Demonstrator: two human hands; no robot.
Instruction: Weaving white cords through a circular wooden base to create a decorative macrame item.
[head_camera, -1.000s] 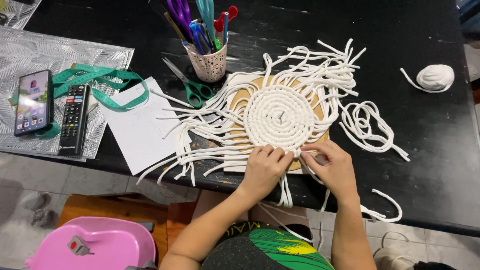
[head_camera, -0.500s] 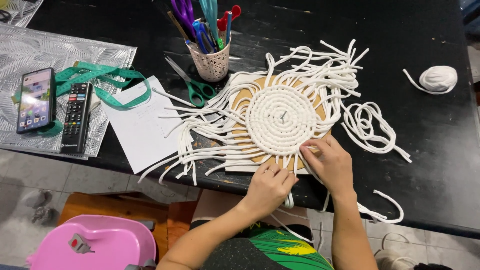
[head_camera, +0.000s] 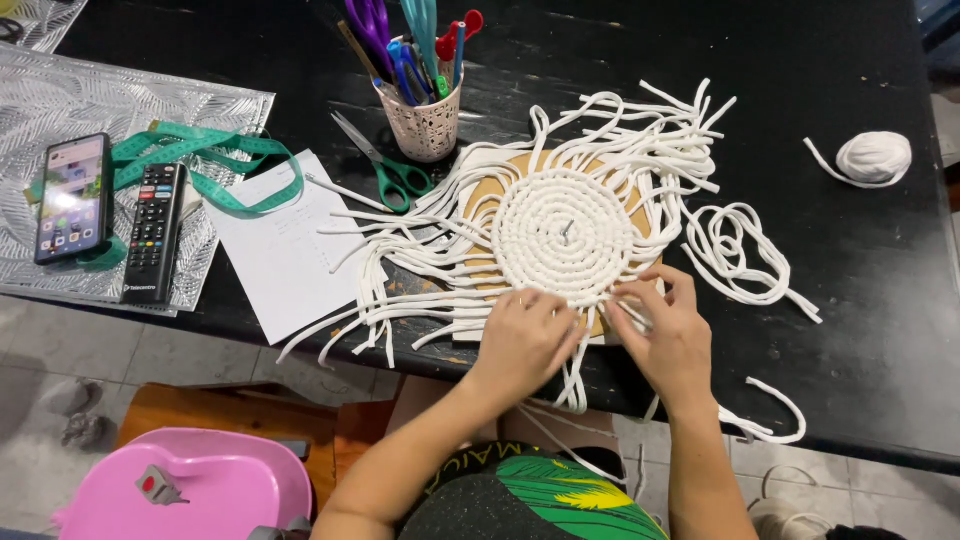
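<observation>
Both hands work the near edge of the white coiled cord mat (head_camera: 565, 233): left hand (head_camera: 525, 340) and right hand (head_camera: 668, 335) seemingly pinch loose cords, fingers curled. Green-handled scissors (head_camera: 385, 165) lie beyond the left hand.

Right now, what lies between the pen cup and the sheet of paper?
In the head view, green-handled scissors lie between the pen cup and the white paper.
</observation>
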